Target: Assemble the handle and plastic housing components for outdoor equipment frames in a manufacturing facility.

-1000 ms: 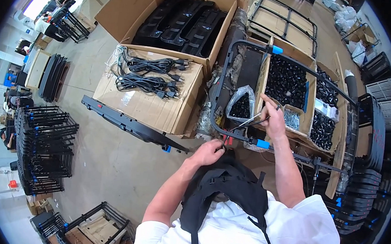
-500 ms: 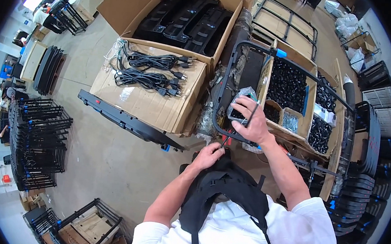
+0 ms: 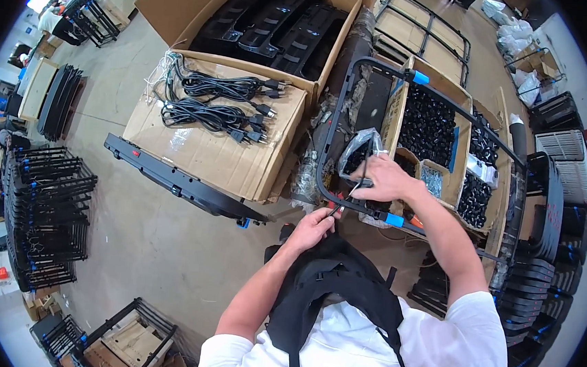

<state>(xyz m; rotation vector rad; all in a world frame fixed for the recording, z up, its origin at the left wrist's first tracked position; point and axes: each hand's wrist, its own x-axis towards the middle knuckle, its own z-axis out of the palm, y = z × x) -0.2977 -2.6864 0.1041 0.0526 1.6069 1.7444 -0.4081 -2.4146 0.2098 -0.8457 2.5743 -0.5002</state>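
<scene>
My left hand (image 3: 310, 231) is closed in front of my body, thumb and fingers pinching a slim dark piece whose kind I cannot make out. Ahead and to its right, my right hand (image 3: 387, 178) is closed, its fingers around a thin black cable-like strand (image 3: 356, 186). That strand runs toward my left fingertips. Below both forearm and fingers lies the near corner of a black tubular frame (image 3: 332, 128) with blue clips (image 3: 393, 220). Just beyond my right fingers sits a clear plastic bag (image 3: 358, 146) with dark contents.
Cardboard bins (image 3: 396, 122) of small black parts stand at the right. Bundled power cords (image 3: 209, 116) lie on a carton (image 3: 153, 131) at the left, beside a long black panel (image 3: 176, 184). Behind is an open box (image 3: 163, 39) of black panels. Stacked frames (image 3: 50, 212) stand farther left.
My right hand has come down and nearer from above the plastic bag, its spread fingers closing on the strand. My left hand has hardly moved. The whole view has shifted slightly.
</scene>
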